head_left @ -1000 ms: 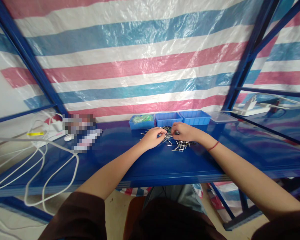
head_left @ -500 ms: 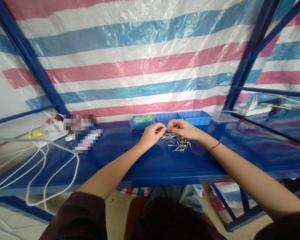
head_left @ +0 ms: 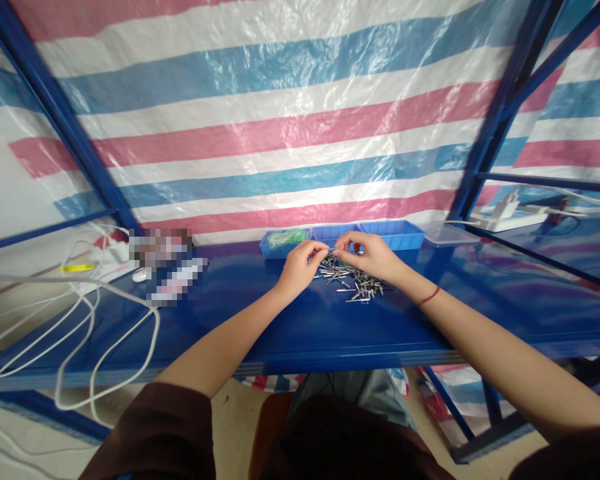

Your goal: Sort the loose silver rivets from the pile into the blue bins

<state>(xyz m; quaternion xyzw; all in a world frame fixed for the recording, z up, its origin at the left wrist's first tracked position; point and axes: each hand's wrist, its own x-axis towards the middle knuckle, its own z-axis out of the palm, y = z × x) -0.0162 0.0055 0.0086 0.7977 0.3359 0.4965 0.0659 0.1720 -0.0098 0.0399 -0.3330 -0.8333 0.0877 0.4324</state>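
Between my fingertips, above the table, is a thin metal blind rivet [head_left: 332, 250]. My left hand [head_left: 303, 265] pinches its left end, and the fingers of my right hand [head_left: 373, 257] close on its right end. Just below both hands lies a loose pile of silver blind rivets [head_left: 364, 287], partly covered by my right hand. Behind the hands stand three blue bins in a row. The left bin [head_left: 275, 253] holds a green and clear plastic bag [head_left: 287, 237]. My right hand hides part of the middle bin [head_left: 325, 233]; the right bin [head_left: 395, 235] is beside it.
A clear plastic lid [head_left: 450, 233] lies right of the bins on the blue table [head_left: 220, 313]. White cables [head_left: 155, 327] loop over the left side, near a power strip. Blue metal posts frame both sides, with a striped plastic sheet [head_left: 290, 133] behind.
My hands have drawn slightly apart, so more of the rivet shows between them. The fingers of my right hand have lifted and curled a little. The pile looks much the same.
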